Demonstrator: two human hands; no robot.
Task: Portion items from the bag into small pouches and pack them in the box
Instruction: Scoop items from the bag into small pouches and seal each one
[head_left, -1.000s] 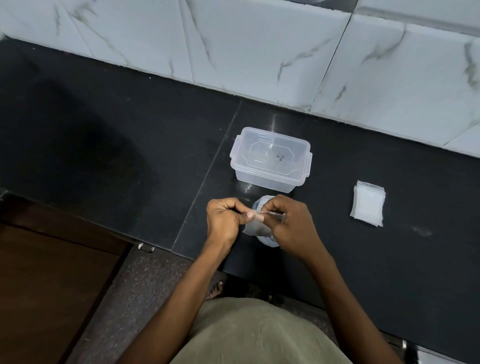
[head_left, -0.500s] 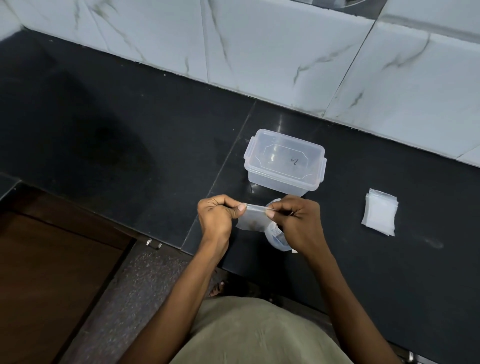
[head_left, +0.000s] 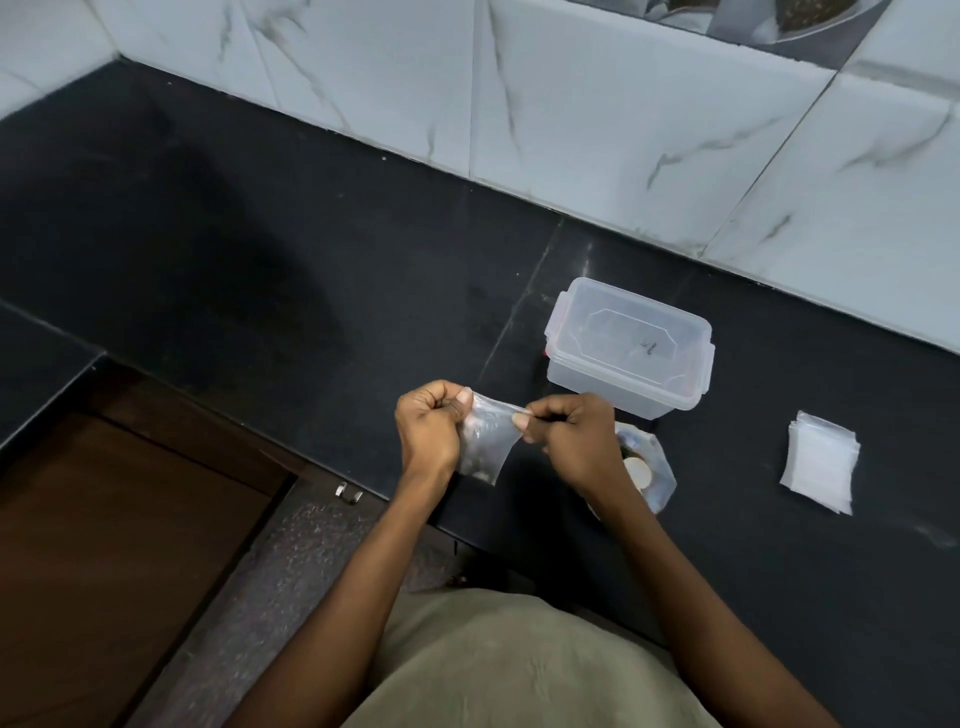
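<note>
**Hands spread along pouch top at counter's edge**

Spread a little wider than half a second ago, the two hands now hold the pouch (head_left: 485, 441) stretched between them, its body hanging lower and in plainer view than before. Left hand (head_left: 428, 428) is curled into a loose fist, thumb and forefinger pinching the pouch's upper left corner. Right hand (head_left: 569, 441) is likewise curled, its fingertips pinching the top edge at the right corner. Between them the clear plastic hangs with small dark bits gathered near its bottom; what they are cannot be told.

Under and just right of the right hand lies the bag (head_left: 652, 467), a crumpled clear sack on the black counter (head_left: 260, 270), partly hidden by the wrist, with a pale round item showing inside. Just beyond it stands the box (head_left: 628, 345), a translucent tub with its clip-on lid in place and a small dark mark on top. Well to the right, apart from everything else, a neat stack of empty pouches (head_left: 821, 460) lies flat on the counter.

Marbled white tiles (head_left: 597, 119) back the counter. At lower left a brown wooden door (head_left: 119, 545) sits below the counter edge, and the person's olive garment (head_left: 519, 660) fills the bottom of the view.
</note>
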